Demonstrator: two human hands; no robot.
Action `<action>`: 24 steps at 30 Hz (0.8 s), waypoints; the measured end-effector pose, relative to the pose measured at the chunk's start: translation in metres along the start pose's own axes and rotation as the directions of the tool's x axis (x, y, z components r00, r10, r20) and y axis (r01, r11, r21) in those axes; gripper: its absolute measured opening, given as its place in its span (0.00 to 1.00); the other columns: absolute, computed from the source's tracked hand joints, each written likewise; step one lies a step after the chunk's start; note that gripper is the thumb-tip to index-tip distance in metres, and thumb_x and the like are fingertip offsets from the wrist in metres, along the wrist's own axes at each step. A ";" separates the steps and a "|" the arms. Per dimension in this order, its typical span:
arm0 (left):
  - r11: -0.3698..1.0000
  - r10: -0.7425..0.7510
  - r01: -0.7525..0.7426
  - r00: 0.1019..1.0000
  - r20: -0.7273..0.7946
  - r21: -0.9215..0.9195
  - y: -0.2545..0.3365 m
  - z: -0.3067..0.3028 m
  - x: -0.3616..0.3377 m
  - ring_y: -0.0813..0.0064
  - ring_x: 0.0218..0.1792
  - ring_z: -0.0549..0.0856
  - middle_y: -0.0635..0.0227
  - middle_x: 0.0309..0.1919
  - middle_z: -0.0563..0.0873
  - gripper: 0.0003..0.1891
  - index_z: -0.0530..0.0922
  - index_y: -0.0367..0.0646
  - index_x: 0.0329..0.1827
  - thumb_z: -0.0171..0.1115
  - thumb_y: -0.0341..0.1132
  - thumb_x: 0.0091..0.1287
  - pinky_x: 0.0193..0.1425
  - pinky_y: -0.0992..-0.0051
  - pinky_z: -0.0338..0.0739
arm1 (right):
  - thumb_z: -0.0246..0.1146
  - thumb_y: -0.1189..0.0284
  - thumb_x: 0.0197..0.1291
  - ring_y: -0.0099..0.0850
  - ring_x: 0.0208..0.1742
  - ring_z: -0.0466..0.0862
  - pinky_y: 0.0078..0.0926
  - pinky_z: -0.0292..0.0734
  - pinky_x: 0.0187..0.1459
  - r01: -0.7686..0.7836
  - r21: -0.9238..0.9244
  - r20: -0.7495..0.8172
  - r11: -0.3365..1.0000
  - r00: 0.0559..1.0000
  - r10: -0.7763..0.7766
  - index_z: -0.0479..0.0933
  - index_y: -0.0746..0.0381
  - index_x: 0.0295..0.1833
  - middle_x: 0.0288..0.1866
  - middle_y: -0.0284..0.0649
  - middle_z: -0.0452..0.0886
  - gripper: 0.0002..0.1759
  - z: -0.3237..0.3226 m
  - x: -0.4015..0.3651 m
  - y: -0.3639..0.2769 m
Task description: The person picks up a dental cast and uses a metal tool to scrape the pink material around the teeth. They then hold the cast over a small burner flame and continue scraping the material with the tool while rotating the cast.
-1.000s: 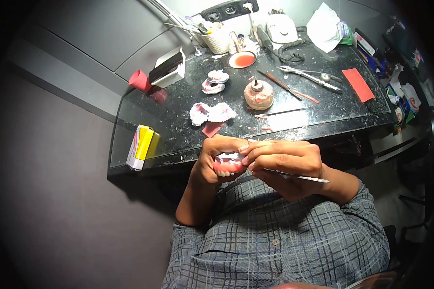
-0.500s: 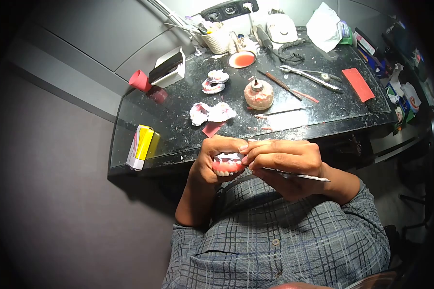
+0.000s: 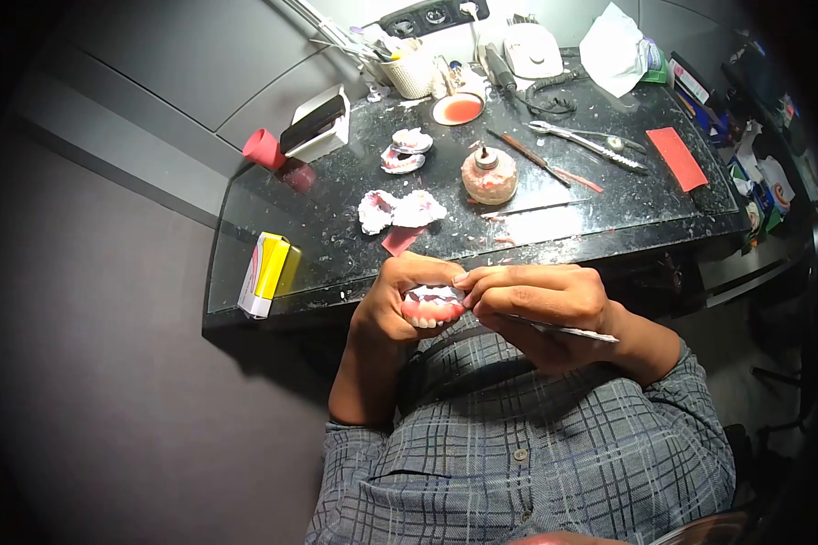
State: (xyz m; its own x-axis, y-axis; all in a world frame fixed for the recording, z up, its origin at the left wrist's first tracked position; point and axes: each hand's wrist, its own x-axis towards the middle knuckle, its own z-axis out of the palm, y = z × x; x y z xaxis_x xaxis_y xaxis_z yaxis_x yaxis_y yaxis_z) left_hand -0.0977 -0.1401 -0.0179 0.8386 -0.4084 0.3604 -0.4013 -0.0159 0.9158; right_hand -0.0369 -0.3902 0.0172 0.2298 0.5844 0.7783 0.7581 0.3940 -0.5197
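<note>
Slightly turned denture (image 3: 433,310), crosswise, teeth (image 3: 425,322) bodyward

Light's super strong along the back edge of my glossy black bench (image 3: 323,213), where the grey panelled wall (image 3: 245,68) almost blows out. There's a white glare patch (image 3: 554,224) near the front edge, right of middle. My bare right hand (image 3: 541,295) is lit on top, with shadow on my grey checked shirt (image 3: 482,436) below. Past the left edge it's dim; the view bends and blackens at its corners. Fine detail's kinda soft.
</note>
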 end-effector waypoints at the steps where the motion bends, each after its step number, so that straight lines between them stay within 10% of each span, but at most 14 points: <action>1: 1.000 0.015 -0.015 1.000 0.026 0.000 -0.001 -0.002 0.001 0.72 0.41 0.87 0.55 0.42 0.89 0.26 0.83 0.23 0.50 0.70 0.34 0.49 0.45 0.76 0.80 | 0.68 0.88 0.57 0.44 0.50 0.91 0.35 0.88 0.53 -0.006 0.020 0.006 1.000 1.000 0.006 0.81 0.74 0.41 0.42 0.51 0.87 0.06 0.000 0.000 0.000; 24: 0.983 0.092 -0.090 0.996 0.009 -0.162 -0.024 0.003 -0.011 0.68 0.48 0.90 0.52 0.48 0.90 0.31 0.81 0.26 0.59 0.74 0.28 0.49 0.54 0.72 0.81 | 0.72 0.84 0.59 0.38 0.45 0.92 0.29 0.88 0.47 0.052 0.068 -0.105 0.996 0.993 -0.045 0.83 0.69 0.45 0.42 0.45 0.89 0.09 0.008 -0.003 0.006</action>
State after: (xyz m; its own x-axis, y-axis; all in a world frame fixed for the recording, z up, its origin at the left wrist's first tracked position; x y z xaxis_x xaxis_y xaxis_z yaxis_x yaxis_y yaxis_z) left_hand -0.0984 -0.1385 -0.0442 0.7949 -0.4161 0.4416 -0.4099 0.1684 0.8964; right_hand -0.0380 -0.3842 0.0092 0.2579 0.4886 0.8335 0.7260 0.4713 -0.5009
